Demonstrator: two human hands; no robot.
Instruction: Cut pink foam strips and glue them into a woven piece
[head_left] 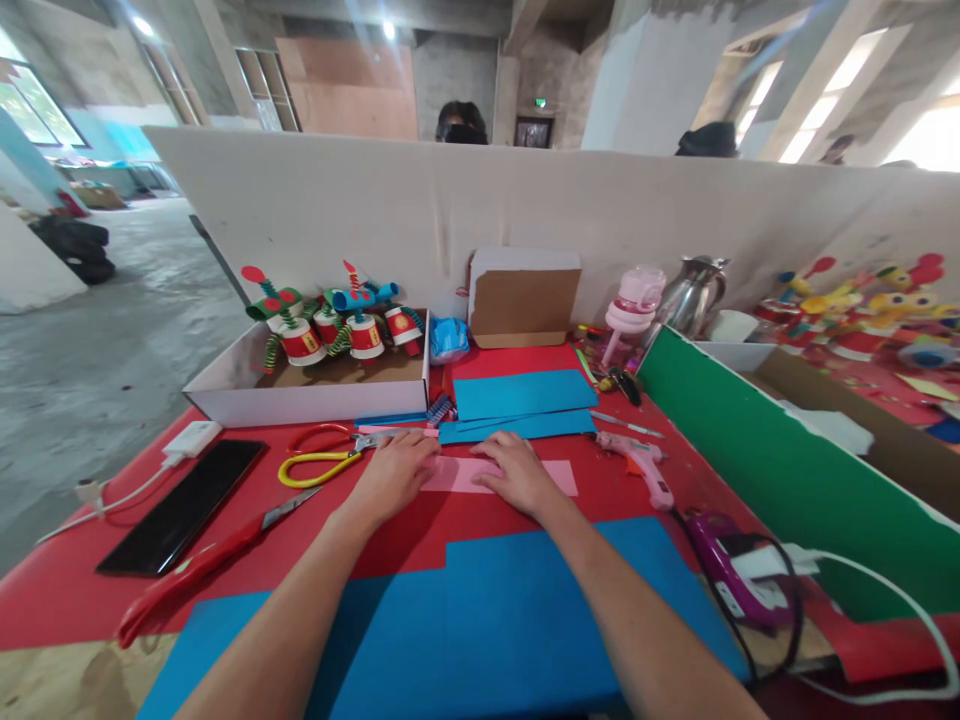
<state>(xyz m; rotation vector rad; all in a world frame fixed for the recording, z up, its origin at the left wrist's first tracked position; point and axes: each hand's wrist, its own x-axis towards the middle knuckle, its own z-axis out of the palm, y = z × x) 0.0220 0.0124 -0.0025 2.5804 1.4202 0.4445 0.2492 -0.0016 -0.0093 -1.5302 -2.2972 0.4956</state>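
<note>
**Sharp edges close to the pink strip**

The pink strip lies flat on the red-covered counter, between the blue sheets on the far side and the blue board on the near side. Your left hand and right hand rest palm down on it, each grip loosely spread, with no pinch visible.

Uneven pressure, or hands sliding against each other, could crease or skew the strip. The scissors lie just left of your left hand, blades towards it, so a careless sweep that way could nick you; the red-handled cutter points towards your left forearm. On the right, the glue gun aims at the blue sheets; you can't tell whether it's hot, but if it is, a drip or brush could mark paper or skin.

You can read no brand anywhere. The red-and-white cups at far left carry small gold labels, and the green sign beyond glows, both too small to make out.
</note>
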